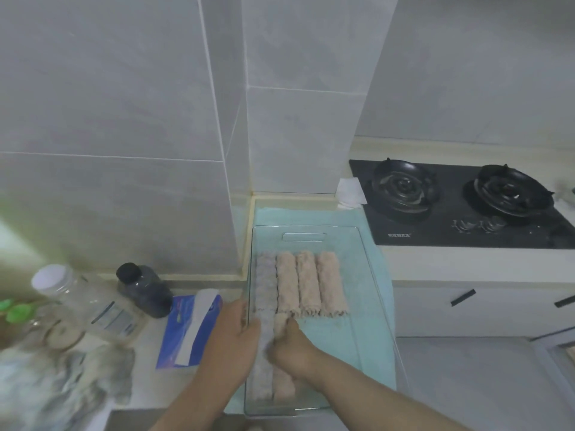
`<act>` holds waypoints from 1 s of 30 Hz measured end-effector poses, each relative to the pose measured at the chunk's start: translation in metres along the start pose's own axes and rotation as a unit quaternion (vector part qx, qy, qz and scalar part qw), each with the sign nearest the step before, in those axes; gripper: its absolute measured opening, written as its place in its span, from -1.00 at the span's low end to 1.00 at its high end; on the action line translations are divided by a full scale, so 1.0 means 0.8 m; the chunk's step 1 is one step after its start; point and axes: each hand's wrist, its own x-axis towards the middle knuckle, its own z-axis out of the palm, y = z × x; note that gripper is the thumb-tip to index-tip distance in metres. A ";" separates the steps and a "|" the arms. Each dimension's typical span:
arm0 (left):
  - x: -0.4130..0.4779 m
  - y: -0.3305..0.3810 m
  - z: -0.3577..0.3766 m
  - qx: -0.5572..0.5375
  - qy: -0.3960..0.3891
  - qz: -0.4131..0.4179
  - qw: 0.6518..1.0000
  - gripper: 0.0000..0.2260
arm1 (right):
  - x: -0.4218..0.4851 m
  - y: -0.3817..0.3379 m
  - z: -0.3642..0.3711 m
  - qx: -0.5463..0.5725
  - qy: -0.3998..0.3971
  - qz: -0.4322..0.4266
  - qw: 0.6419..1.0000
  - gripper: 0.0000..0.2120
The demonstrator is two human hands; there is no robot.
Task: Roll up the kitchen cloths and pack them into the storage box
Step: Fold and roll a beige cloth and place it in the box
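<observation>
While both hands are reaching into the clear storage box (370, 275), the box is sitting on a teal towel (311, 217) spread over the desk (146, 346), just left of a black gas hob (460, 206). Four rolled cloths are lying side by side across the box's far half: one greyish far roll (266, 281) against the left wall and three pink far rolls (308, 281) touching one another to its right. Two more are lying in the near half, a grey roll (263, 377) along the left wall and a pink roll (284, 387) pressed against it. The left hand (233, 337) is coming over the left wall, its fingers curling onto the grey roll and grasping it. The right hand (292, 346) is clenching its fingers around the far end of the pink roll. On the desk to the left, a blue packet (193, 325) is lying flat, a dark jar (144, 289) and a clear jar (90, 303) with a white lid are standing behind it, and a loose grey cloth (77, 377) is lying crumpled near the front edge.
</observation>
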 end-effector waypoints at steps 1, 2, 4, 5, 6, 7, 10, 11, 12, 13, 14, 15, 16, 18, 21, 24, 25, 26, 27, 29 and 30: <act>-0.004 -0.002 -0.003 0.053 0.025 0.031 0.998 -0.78 | -0.004 0.002 -0.007 0.023 -0.008 0.003 1.000 -0.33; -0.006 -0.004 -0.004 0.109 0.062 0.095 0.988 -0.76 | -0.002 0.005 -0.014 0.050 -0.004 0.014 0.999 -0.41; -0.009 -0.006 -0.003 0.208 0.067 0.239 0.946 -0.78 | 0.005 0.012 -0.023 0.096 0.018 0.061 0.993 -0.59; -0.010 0.000 0.001 0.242 0.002 0.270 0.932 -0.79 | 0.005 0.015 -0.026 0.112 0.029 0.083 0.990 -0.68; -0.010 0.009 0.009 0.256 -0.073 0.261 0.928 -0.77 | 0.005 0.018 -0.029 0.132 0.021 0.096 0.986 -0.73; -0.011 0.016 0.018 0.274 -0.163 0.223 0.921 -0.74 | -0.001 0.018 -0.030 0.147 0.004 0.107 0.983 -0.79; -0.002 0.036 0.047 0.404 -0.339 0.139 0.838 -0.71 | -0.013 0.018 -0.044 0.191 -0.012 0.133 0.972 -0.73; 0.003 0.036 0.055 0.429 -0.359 0.131 0.819 -0.70 | -0.014 0.016 -0.048 0.212 -0.015 0.137 0.968 -0.77; 0.006 0.037 0.061 0.446 -0.375 0.127 0.803 -0.69 | -0.015 0.014 -0.047 0.244 -0.026 0.137 0.960 -0.86; 0.009 0.033 0.069 0.455 -0.390 0.135 0.789 -0.68 | -0.015 0.013 -0.048 0.271 -0.024 0.141 0.952 -0.90; 0.012 0.028 0.075 0.463 -0.405 0.148 0.775 -0.67 | -0.012 0.014 -0.048 0.297 -0.021 0.147 0.943 -0.85; 0.013 0.026 0.080 0.475 -0.419 0.157 0.758 -0.67 | -0.013 0.010 -0.047 0.325 -0.019 0.153 0.933 -0.84; 0.016 0.023 0.085 0.494 -0.432 0.159 0.738 -0.67 | -0.013 0.008 -0.049 0.340 -0.024 0.153 0.928 -0.80; 0.021 0.019 0.093 0.536 -0.444 0.148 0.703 -0.67 | -0.012 0.004 -0.055 0.342 -0.020 0.164 0.925 -0.68; 0.027 0.017 0.097 0.578 -0.450 0.143 0.666 -0.63 | -0.013 -0.001 -0.059 0.309 -0.020 0.170 0.936 -0.57; 0.026 0.018 0.096 0.585 -0.442 0.158 0.661 -0.62 | -0.012 -0.002 -0.058 0.256 -0.046 0.167 0.951 -0.51; 0.025 0.018 0.094 0.573 -0.431 0.166 0.677 -0.62 | -0.018 -0.004 -0.056 0.217 -0.043 0.161 0.962 -0.51; 0.024 0.017 0.090 0.549 -0.416 0.173 0.704 -0.62 | -0.019 -0.002 -0.056 0.185 -0.039 0.143 0.971 -0.55; 0.024 0.016 0.085 0.514 -0.401 0.177 0.738 -0.61 | -0.024 -0.003 -0.058 0.151 -0.032 0.123 0.980 -0.59; 0.020 0.016 0.071 0.434 -0.380 0.175 0.798 -0.61 | -0.035 -0.006 -0.063 0.109 -0.020 0.066 0.992 -0.67; 0.017 0.016 0.061 0.392 -0.363 0.179 0.826 -0.61 | -0.041 -0.007 -0.068 0.098 -0.012 0.027 0.995 -0.69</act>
